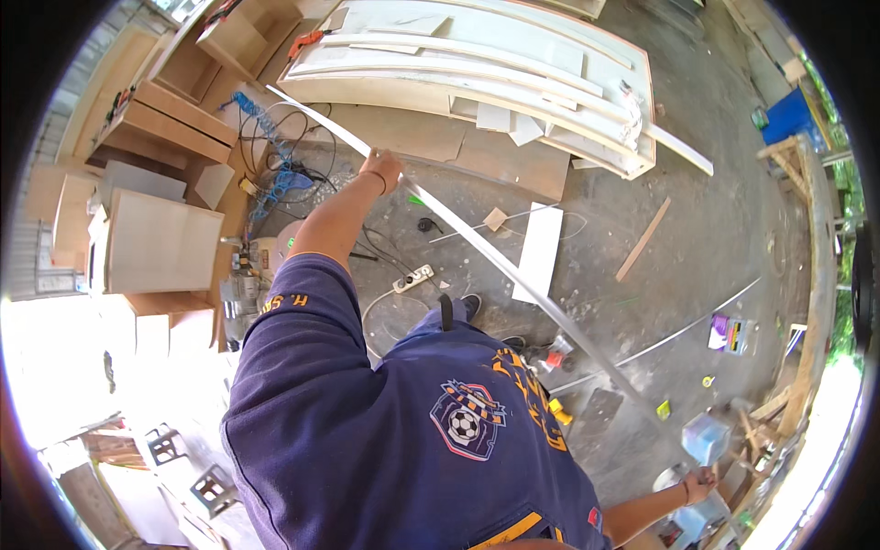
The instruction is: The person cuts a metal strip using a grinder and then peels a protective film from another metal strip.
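Note:
A long, narrow white strip [486, 249] crosses the view slantwise, from the upper left down to the lower right, passing in front of my body above the floor. My left hand [382, 170], arm stretched forward, is closed around the strip not far from its far end. Low on the right, my right hand [701, 486] is held out to the side, its fingers closed on the strip toward its other end. The strip's near end blurs into the clutter there.
Ahead lies a large white cabinet carcass [541, 23] carrying strips, with an orange power tool [307, 41] at its left. Wooden cabinets [160, 247] stand at left. On the floor are a power strip [413, 279], a blue coiled hose [261, 128], a white panel [541, 249] and a wooden slat [643, 240].

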`<state>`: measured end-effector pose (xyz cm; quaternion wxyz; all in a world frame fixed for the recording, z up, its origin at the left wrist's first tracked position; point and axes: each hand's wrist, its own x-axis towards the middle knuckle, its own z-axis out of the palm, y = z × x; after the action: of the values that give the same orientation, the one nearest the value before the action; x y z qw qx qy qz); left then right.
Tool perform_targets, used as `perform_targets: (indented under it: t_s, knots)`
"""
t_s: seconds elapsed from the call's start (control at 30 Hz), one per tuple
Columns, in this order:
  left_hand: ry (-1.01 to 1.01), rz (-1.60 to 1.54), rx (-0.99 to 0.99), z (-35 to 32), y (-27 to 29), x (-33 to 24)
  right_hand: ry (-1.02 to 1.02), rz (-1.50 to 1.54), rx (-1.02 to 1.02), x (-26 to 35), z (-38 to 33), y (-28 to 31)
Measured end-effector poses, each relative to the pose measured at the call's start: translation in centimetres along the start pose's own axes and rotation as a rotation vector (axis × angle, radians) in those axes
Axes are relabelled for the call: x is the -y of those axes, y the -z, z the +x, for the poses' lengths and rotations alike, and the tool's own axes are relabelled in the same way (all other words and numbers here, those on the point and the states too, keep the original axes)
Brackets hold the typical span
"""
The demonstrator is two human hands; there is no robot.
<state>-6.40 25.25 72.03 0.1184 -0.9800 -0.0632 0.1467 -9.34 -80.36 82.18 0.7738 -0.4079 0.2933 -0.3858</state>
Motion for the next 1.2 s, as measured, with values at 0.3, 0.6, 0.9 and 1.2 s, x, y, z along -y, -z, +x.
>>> perform_targets:
  t_s: [0.3, 0.6, 0.9, 1.2]
  knots:
    - [-0.227, -0.125, 0.272, -1.6, -6.3, -10.3, 0.017, 0.018, 0.117, -6.7, -18.4, -14.1]
    - [-0.774, -0.676, 0.139, -4.0, 3.1, -27.9, 0.016, -0.120, 0.046, -12.6, -28.9, -12.2]
    - [-0.901, -0.594, -0.049, -6.2, 2.8, -31.9, -0.003, 0.333, -0.035, -7.0, -25.3, -13.3]
    - [-0.763, -0.497, 0.154, -3.9, 1.0, -28.2, 0.021, 0.475, 0.027, -3.3, -17.5, -10.7]
